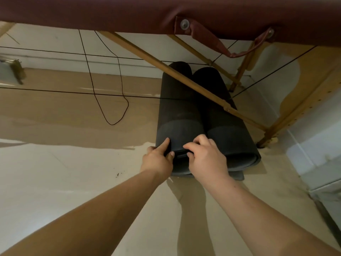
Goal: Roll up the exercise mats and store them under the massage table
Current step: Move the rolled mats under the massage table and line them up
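Two rolled dark grey exercise mats lie side by side on the floor, reaching back under the maroon massage table (pixel 129 13). The left mat (pixel 177 108) has its near end at my hands. The right mat (pixel 227 130) lies touching it. My left hand (pixel 158 159) grips the left mat's near end, index finger laid along its side and thumb on the end face. My right hand (pixel 206 157) rests on top of the same end with fingers curled over the loose outer edge.
A wooden diagonal brace (pixel 184 78) of the table crosses above both mats. Thin black support cables (pixel 73 92) and a hanging loop (pixel 114 122) stretch under the table. A wooden table leg (pixel 287 119) stands to the right. A white wall runs behind.
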`<state>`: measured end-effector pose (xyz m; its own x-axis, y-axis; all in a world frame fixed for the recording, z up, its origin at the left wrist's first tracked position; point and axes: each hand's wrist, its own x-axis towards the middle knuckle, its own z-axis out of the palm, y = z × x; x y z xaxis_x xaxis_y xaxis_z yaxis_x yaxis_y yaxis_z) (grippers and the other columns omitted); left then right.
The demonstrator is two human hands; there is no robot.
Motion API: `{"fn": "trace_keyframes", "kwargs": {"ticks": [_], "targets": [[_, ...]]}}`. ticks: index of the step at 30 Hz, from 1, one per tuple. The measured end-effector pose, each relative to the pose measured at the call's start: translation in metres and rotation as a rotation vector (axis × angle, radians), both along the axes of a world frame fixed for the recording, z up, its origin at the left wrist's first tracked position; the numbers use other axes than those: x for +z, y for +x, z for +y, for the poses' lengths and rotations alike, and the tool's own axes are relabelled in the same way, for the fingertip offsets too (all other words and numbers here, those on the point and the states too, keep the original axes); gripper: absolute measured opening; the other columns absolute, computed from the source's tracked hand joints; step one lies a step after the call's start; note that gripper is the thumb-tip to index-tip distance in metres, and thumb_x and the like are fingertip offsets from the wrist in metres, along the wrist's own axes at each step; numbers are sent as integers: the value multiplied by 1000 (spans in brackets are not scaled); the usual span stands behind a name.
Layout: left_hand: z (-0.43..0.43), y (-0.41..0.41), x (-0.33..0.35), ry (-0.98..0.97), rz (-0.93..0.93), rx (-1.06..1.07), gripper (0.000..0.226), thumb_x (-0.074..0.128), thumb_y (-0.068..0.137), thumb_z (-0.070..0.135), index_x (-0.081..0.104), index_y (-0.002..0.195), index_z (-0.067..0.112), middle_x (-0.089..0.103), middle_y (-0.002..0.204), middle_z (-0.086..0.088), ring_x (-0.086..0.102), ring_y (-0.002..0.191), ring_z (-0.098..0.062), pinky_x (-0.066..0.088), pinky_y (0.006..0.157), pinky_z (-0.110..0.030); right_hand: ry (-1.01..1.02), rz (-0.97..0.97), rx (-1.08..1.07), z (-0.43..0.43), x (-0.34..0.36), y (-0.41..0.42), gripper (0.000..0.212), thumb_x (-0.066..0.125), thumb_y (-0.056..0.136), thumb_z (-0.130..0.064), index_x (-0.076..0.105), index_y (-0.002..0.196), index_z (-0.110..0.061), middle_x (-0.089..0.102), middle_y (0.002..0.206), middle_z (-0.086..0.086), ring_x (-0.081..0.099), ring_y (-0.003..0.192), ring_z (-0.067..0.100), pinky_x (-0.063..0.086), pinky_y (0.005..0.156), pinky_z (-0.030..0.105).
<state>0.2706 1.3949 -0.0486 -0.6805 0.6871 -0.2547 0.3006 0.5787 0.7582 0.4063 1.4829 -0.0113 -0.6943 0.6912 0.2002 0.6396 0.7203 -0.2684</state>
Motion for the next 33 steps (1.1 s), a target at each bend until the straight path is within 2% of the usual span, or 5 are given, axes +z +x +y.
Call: {"fn": "trace_keyframes", "kwargs": {"ticks": [6, 12, 17, 25, 33], "targets": [[-13, 14, -1, 116, 69, 166, 47, 64, 102, 39, 57, 147, 30, 58, 131, -1, 61, 115, -21, 47, 96, -27, 20, -133, 64, -18, -24, 6, 69, 68, 91, -13, 48, 155, -22, 37, 157, 8, 32, 146, 32, 59, 88, 44], [-23, 37, -21, 122, -23, 24, 77, 54, 98, 14, 25, 164, 39, 23, 171, 8, 29, 155, -22, 33, 124, -38, -74, -217, 79, -10, -22, 13, 89, 67, 92, -15, 21, 165, -33, 6, 170, -1, 1, 157, 24, 50, 109, 41], [-14, 4, -2, -32, -49, -142, 87, 48, 93, 11, 12, 165, 46, 11, 174, 11, 13, 159, -28, 25, 128, -47, -164, -302, 28, -2, -17, 8, 105, 66, 95, -23, -9, 164, -44, -22, 172, -4, -24, 158, 23, 13, 131, 48], [-9, 19, 5, -135, 359, -376, 85, 53, 106, 34, -9, 164, 44, -14, 175, -2, -10, 162, -25, 10, 131, -40, -207, -331, -293, 1, -42, 55, 107, 63, 95, -30, -17, 165, -23, -31, 170, 4, -33, 154, 28, 5, 131, 49], [5, 16, 4, -213, 302, -440, 103, 64, 98, 29, -16, 162, 47, -27, 172, 4, -19, 160, -22, 24, 128, -45, -517, -194, -262, 24, -42, 52, 103, 54, 91, -4, -10, 167, -27, -45, 159, -20, -46, 145, 12, 14, 125, 35]]}}
